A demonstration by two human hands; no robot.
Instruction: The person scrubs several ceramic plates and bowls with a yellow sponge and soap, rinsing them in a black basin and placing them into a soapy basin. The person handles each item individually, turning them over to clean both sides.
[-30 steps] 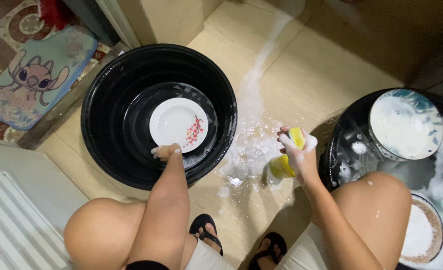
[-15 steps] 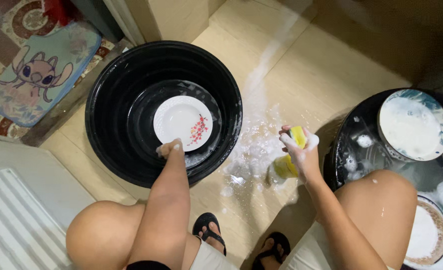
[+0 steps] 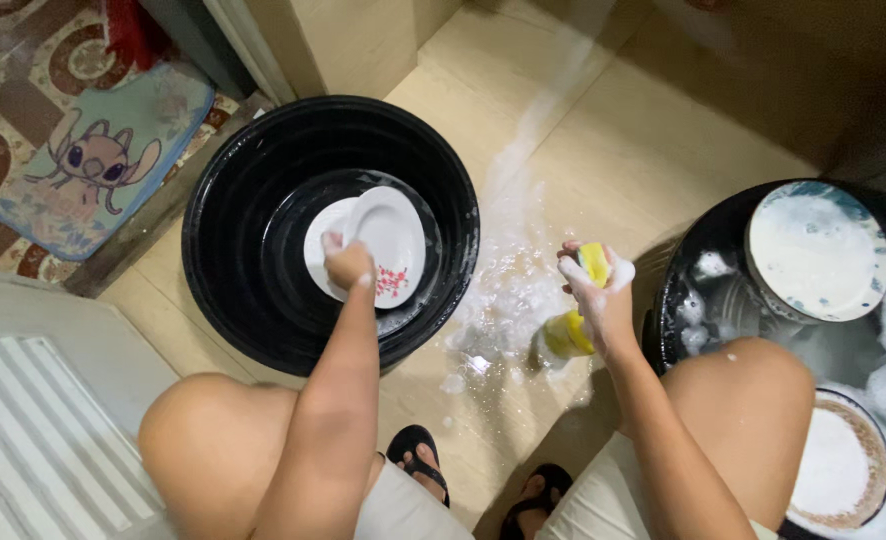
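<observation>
My left hand [image 3: 348,265] reaches into a big black basin [image 3: 253,170] and grips the near edge of a white plate [image 3: 393,228], which is tilted up. The plate carries a small red flower pattern, and a second white plate's rim [image 3: 315,252] shows beneath it. My right hand [image 3: 595,300], covered in foam, is closed on a yellow sponge [image 3: 594,262] above the wet floor between the two basins. A yellow object [image 3: 566,335] sits just below that hand; I cannot tell what it is.
A second black basin [image 3: 683,330] with soapy water stands at the right, with a foamy blue-rimmed plate [image 3: 818,250] on it. A brown-rimmed plate [image 3: 833,470] lies at the lower right. Suds [image 3: 508,300] spread over the tan tiles. A cartoon mat [image 3: 103,165] lies at the upper left.
My left hand moved further into the basin and tipped the white plate up by its near edge. The right hand stays in place with the sponge.
</observation>
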